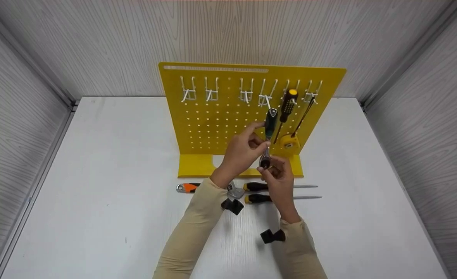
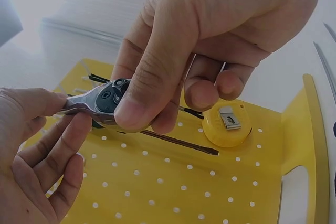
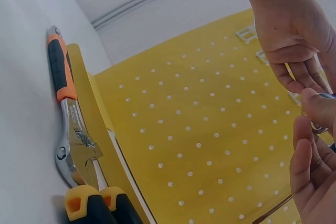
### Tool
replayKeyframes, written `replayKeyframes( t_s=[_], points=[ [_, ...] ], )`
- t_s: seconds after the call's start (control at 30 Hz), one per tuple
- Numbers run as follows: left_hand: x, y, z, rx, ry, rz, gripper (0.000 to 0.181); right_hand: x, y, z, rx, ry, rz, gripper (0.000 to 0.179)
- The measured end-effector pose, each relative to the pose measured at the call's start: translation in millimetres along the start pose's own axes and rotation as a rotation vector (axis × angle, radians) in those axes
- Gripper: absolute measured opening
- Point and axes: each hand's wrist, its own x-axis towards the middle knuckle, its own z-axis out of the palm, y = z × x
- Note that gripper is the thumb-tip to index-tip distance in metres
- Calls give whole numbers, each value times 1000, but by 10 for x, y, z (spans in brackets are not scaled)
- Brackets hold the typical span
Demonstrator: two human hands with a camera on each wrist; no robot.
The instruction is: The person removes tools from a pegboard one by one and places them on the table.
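Beige sleeves [image 1: 185, 232] lay nearest the camera, stretched over the near part of the white table [image 1: 108, 155], with small black blocks [image 1: 234, 206] at the wrists. Both hands were clamped on one ratchet wrench [image 1: 269, 133], held up off the table before the right half of the yellow pegboard [image 1: 309, 71]. Its dark handle pointed up and its chrome head down. The left hand [image 1: 242, 149] pinched the metal neck between thumb and fingertips, with a finger up against the handle; the right hand [image 1: 280, 178] gripped the head, its thumb pressed on it. Just above the handle's end stood the tip of a white hook [image 1: 265, 100], fourth from the board's left edge (whether it passed through the handle's end I could not tell).

Toward the board's right edge hung a slotted screwdriver [image 1: 289, 104] with a black and yellow handle, and, beside it, a yellow tape measure [image 1: 290, 142] on a black cord, near the board's lower right corner. On the table, along the base's front edge, lay an orange and black adjustable wrench [image 1: 189, 188], its handle end near the base's left corner. Two black and yellow screwdrivers [image 1: 259, 198] lay side by side, blades toward the table's right edge.
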Motion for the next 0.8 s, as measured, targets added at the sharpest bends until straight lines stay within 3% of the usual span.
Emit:
replayKeyframes(
  t_s=[0.47, 0.8],
  points=[
    [-41, 29, -22, -19, 5, 52, 43, -37, -61, -1, 3, 18, -11, 36],
    [-78, 4, -52, -67, -2, 14, 45, -69, -73, -19, 5, 9, 4, 36]
  ],
)
